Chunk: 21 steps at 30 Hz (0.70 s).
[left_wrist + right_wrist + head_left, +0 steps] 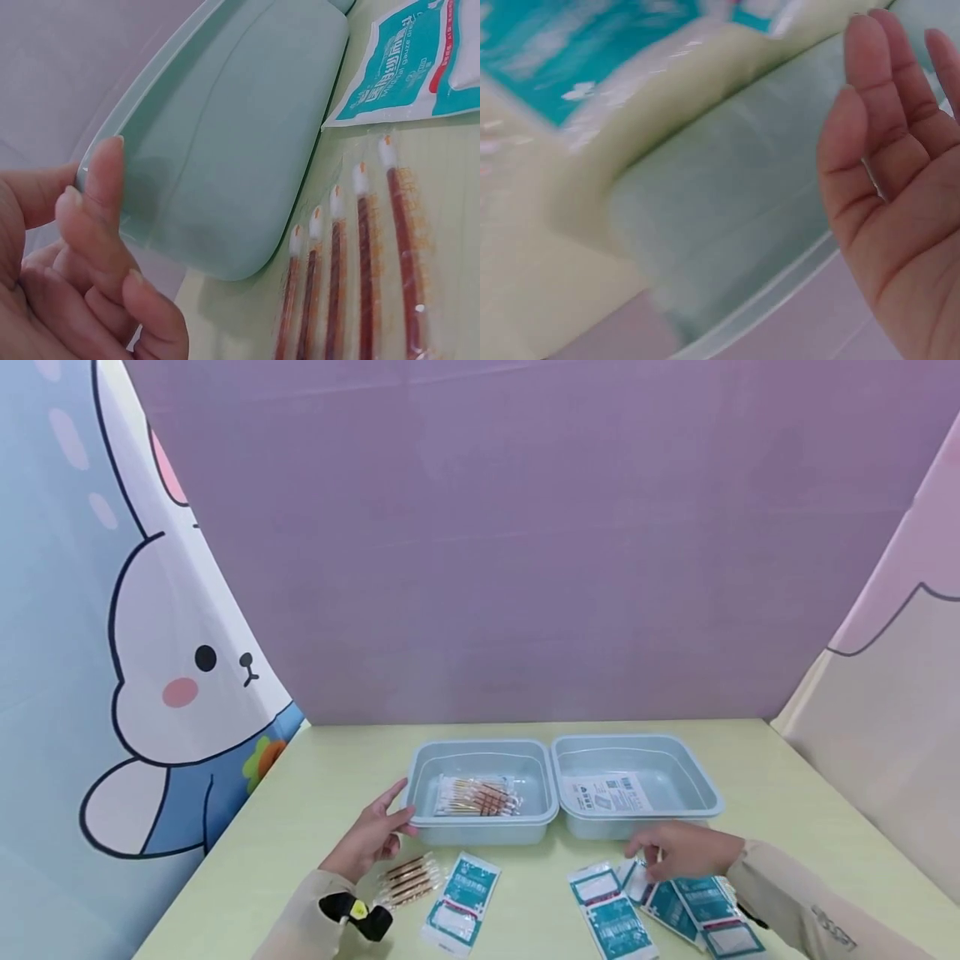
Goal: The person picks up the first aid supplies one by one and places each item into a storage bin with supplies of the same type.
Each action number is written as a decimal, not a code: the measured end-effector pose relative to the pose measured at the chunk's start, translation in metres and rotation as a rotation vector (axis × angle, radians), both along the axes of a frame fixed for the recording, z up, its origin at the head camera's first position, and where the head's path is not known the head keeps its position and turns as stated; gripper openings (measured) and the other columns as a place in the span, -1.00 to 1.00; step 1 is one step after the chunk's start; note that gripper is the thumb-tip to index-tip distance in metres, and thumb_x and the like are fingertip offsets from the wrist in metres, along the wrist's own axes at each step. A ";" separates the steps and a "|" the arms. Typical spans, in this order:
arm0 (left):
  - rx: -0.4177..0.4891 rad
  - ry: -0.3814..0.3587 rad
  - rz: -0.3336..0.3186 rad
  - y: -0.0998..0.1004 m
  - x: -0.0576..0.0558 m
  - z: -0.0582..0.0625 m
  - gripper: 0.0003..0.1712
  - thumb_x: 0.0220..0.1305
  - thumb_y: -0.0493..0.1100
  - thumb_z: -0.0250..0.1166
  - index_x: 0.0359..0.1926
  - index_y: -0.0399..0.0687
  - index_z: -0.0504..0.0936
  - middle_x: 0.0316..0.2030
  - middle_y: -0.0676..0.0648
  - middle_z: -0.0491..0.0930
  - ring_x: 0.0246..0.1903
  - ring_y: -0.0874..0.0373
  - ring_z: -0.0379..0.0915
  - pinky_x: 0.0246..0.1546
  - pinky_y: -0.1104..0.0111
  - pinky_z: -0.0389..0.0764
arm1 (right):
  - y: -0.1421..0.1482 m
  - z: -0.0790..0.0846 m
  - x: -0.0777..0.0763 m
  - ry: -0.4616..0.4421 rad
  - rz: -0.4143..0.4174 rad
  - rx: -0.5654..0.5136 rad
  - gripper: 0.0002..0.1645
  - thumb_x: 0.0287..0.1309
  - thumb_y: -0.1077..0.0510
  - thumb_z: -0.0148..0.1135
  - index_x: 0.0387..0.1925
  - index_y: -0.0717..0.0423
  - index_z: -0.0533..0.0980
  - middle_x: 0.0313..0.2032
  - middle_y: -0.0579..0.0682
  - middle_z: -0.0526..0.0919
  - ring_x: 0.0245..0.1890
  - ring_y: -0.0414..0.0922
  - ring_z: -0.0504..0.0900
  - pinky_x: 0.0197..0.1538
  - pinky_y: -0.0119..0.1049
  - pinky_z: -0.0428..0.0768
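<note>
My left hand (pixel 371 835) grips the front left corner of the left pale blue plastic tub (pixel 480 836), rim between thumb and finger. Inside that tub lie clear packs of cotton swabs (pixel 476 797), some with brown shafts. Just below this hand, a clear pack of brown-filled, white-tipped swabs (pixel 364 247) lies on the table. My right hand (pixel 686 850), fingers loosely bent, hovers before the right tub (pixel 622 828). In the right wrist view nothing shows between its fingers. Teal and white gauze packets (pixel 701 902) lie beneath it, partly covered by the hand and sleeve.
Between the hands, a teal and white packet (pixel 465 902) lies in front of the left tub. Another packet (pixel 615 914) rests left of the right-hand pile. A white printed sheet (pixel 609 792) is inside the right tub. A purple panel (pixel 540 543) rises behind the table.
</note>
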<state>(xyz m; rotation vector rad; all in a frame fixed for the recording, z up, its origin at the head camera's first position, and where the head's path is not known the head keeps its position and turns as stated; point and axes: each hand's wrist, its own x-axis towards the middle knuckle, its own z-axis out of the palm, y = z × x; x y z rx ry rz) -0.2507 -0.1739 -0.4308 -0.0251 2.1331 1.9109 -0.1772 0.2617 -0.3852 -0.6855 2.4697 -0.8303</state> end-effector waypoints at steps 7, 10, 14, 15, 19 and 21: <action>-0.022 -0.007 0.011 0.001 0.001 0.000 -0.31 0.44 -0.18 0.07 0.49 0.00 0.03 -0.60 0.00 0.60 -0.79 0.28 0.20 -0.67 0.43 0.21 | 0.046 -0.015 0.010 -0.071 -0.043 -0.111 -0.67 0.21 0.28 0.21 0.00 0.33 0.51 -0.21 0.06 0.56 -0.31 -0.25 0.46 -0.26 -0.34 0.47; -0.024 -0.007 0.014 0.001 0.001 0.001 -0.31 0.44 -0.17 0.07 0.49 0.00 0.03 -0.60 0.00 0.60 -0.79 0.27 0.20 -0.67 0.43 0.21 | 0.069 -0.020 0.016 -0.036 -0.033 -0.148 -0.67 0.23 0.28 0.18 0.00 0.39 0.47 -0.22 0.04 0.56 -0.30 -0.29 0.45 -0.27 -0.37 0.47; -0.012 -0.007 0.012 0.000 0.002 0.002 -0.31 0.44 -0.18 0.07 0.49 0.00 0.03 -0.61 0.01 0.60 -0.79 0.28 0.20 -0.67 0.43 0.21 | 0.097 -0.023 0.023 -0.017 -0.026 -0.246 -0.61 0.28 0.32 0.11 0.03 0.57 0.36 -0.27 -0.01 0.56 -0.32 -0.34 0.46 -0.31 -0.38 0.48; -0.010 -0.008 0.012 -0.001 0.001 0.002 -0.31 0.44 -0.18 0.07 0.49 0.00 0.03 -0.61 0.01 0.60 -0.79 0.28 0.20 -0.67 0.44 0.22 | 0.103 -0.023 0.024 -0.022 -0.041 -0.262 -0.59 0.30 0.32 0.09 0.04 0.61 0.33 -0.28 0.00 0.56 -0.33 -0.32 0.48 -0.31 -0.38 0.48; -0.014 -0.014 0.033 -0.004 0.002 0.001 -0.31 0.44 -0.15 0.07 0.49 0.04 0.04 -0.58 0.00 0.59 -0.77 0.26 0.21 -0.66 0.44 0.23 | 0.123 -0.019 0.027 -0.044 -0.128 -0.254 -0.53 0.33 0.30 0.06 0.05 0.69 0.26 -0.30 0.05 0.53 -0.37 -0.25 0.50 -0.31 -0.36 0.50; -0.010 -0.019 0.044 -0.005 0.001 0.000 -0.32 0.44 -0.15 0.08 0.49 0.07 0.04 -0.58 -0.02 0.59 -0.77 0.25 0.21 -0.66 0.43 0.24 | 0.132 -0.017 0.028 -0.049 -0.157 -0.245 -0.57 0.33 0.30 0.04 0.07 0.61 0.31 -0.29 0.07 0.54 -0.37 -0.22 0.51 -0.32 -0.35 0.49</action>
